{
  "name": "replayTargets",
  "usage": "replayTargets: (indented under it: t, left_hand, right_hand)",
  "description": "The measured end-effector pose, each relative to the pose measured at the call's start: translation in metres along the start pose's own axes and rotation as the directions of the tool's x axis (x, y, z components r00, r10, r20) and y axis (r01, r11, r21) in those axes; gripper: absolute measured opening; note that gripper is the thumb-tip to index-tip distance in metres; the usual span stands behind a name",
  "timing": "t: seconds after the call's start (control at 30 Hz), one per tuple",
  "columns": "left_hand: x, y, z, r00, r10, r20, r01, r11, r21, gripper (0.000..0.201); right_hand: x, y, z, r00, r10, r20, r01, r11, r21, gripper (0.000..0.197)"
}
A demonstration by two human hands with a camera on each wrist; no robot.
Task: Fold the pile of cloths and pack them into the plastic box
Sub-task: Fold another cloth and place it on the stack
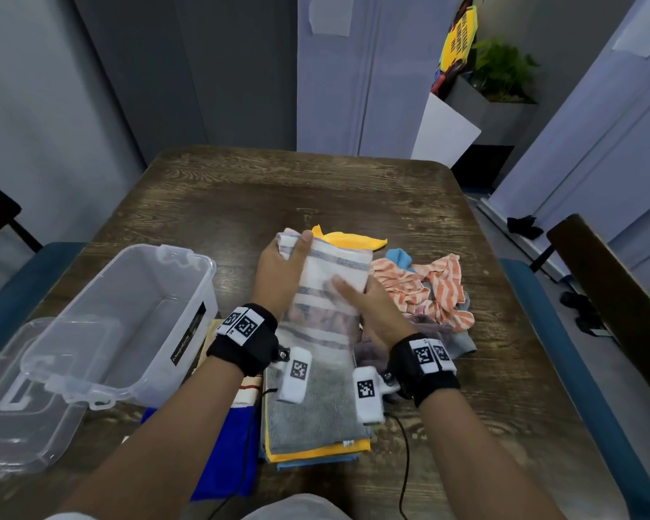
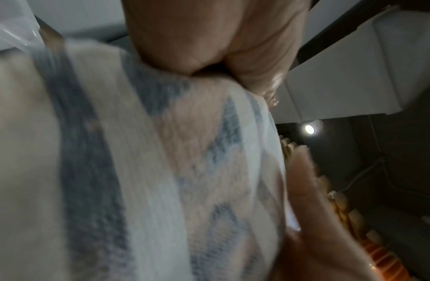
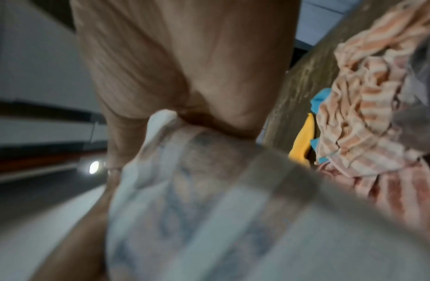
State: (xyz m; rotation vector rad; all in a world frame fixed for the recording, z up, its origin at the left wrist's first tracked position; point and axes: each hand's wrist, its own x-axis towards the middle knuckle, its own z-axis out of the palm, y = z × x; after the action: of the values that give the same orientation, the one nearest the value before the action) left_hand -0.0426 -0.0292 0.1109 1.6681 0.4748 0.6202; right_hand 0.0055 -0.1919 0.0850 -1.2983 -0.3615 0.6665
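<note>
So, nearest is the folded stack (image 1: 316, 422): fuzzy grey cloth on top, yellow and blue edges under it. Just above, both hands hold the striped cloth (image 1: 331, 294), a thin white weave with grey-blue bands. The right hand (image 1: 376, 309) pinches its right edge, thumb on top. The left hand (image 1: 278, 272) looks curled round the far corner, though it's blurry. The clear plastic box (image 1: 128, 324) sits open on the left, the crumpled pile (image 1: 432, 290) on the right.

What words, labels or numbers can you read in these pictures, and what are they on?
Nothing reads clearly.
Black label on the plastic box: print too small.
Yellow sign by the plant: lettering blurred.
Wristband markers: square code patterns, no words.
</note>
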Motion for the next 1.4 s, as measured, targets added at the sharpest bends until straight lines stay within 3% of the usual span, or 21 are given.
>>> replayTargets:
  t: [0.07, 0.2, 0.3, 0.37, 0.4, 0.5, 0.57, 0.63, 0.77, 0.87, 0.97, 1.07, 1.2, 1.27, 1.4]
  left_hand:
    - [0.003, 0.001, -0.004, 0.999, 0.006, -0.042, -0.008, 0.999, -0.042, 0.025]
    - [0.007, -0.02, -0.03, 0.998, -0.041, -0.05, 0.043, 0.998, 0.049, 0.032]
    - [0.005, -0.046, -0.048, 0.991, -0.12, 0.059, 0.11, 0.982, 0.152, 0.03]
    - [0.001, -0.056, -0.052, 0.976, -0.14, 0.164, 0.093, 0.96, 0.264, 0.026]
    - [-0.003, -0.056, -0.052, 0.963, -0.144, 0.229, 0.073, 0.953, 0.294, 0.031]
    - [-0.014, -0.055, -0.045, 0.895, -0.125, 0.428, 0.019, 0.97, 0.244, 0.073]
    - [-0.02, -0.058, -0.039, 0.865, -0.095, 0.493, -0.036, 0.968, 0.249, 0.091]
    - [-0.023, -0.061, -0.037, 0.896, -0.074, 0.437, -0.034, 0.972, 0.233, 0.081]
    - [-0.022, -0.055, -0.039, 0.954, -0.034, 0.297, -0.033, 0.976, 0.217, 0.026]
    - [-0.016, -0.047, -0.048, 0.968, 0.011, 0.251, -0.084, 0.956, 0.282, 0.018]
    - [-0.005, -0.038, -0.055, 0.978, 0.033, 0.207, -0.115, 0.911, 0.396, 0.026]
    - [0.004, -0.038, -0.063, 0.982, 0.055, 0.183, -0.13, 0.892, 0.432, 0.038]
    - [0.01, -0.046, -0.079, 0.982, -0.026, 0.189, -0.062, 0.894, 0.445, 0.036]
    - [0.005, -0.061, -0.092, 0.971, -0.122, 0.204, 0.02, 0.896, 0.444, 0.038]
    - [-0.022, -0.097, -0.112, 0.898, -0.285, 0.334, 0.181, 0.933, 0.31, 0.039]
  right_hand:
    - [-0.004, 0.007, 0.003, 1.0, 0.003, 0.019, 0.0, 0.987, -0.16, 0.032]
    - [0.002, 0.009, -0.013, 0.993, -0.101, -0.055, 0.08, 0.951, -0.298, 0.032]
    - [0.011, -0.002, -0.022, 0.986, -0.168, -0.009, 0.142, 0.86, -0.49, 0.022]
    - [0.012, -0.006, -0.018, 0.985, -0.159, 0.073, 0.172, 0.804, -0.57, 0.022]
    - [0.013, -0.005, -0.016, 0.983, -0.139, 0.116, 0.181, 0.777, -0.603, 0.023]
    - [0.015, 0.006, -0.005, 0.968, -0.066, 0.242, 0.216, 0.714, -0.667, 0.025]
    - [0.012, 0.01, 0.005, 0.953, -0.029, 0.301, 0.231, 0.709, -0.666, 0.016]
    - [0.011, 0.009, 0.011, 0.943, -0.002, 0.334, 0.232, 0.723, -0.651, 0.01]
    - [0.009, 0.005, 0.007, 0.929, 0.08, 0.361, 0.201, 0.71, -0.675, 0.026]
    - [0.007, -0.001, 0.003, 0.913, 0.189, 0.361, 0.149, 0.669, -0.728, 0.03]
    - [0.009, -0.004, 0.007, 0.913, 0.208, 0.35, 0.133, 0.658, -0.741, 0.028]
    - [0.012, -0.004, 0.018, 0.923, 0.187, 0.337, 0.11, 0.71, -0.696, 0.015]
    - [0.018, 0.007, 0.018, 0.949, 0.121, 0.291, 0.121, 0.711, -0.692, 0.018]
    - [0.021, 0.018, 0.012, 0.972, 0.113, 0.208, 0.05, 0.76, -0.648, 0.027]
    - [0.03, 0.043, 0.006, 0.994, 0.099, -0.048, -0.11, 0.897, -0.428, 0.034]
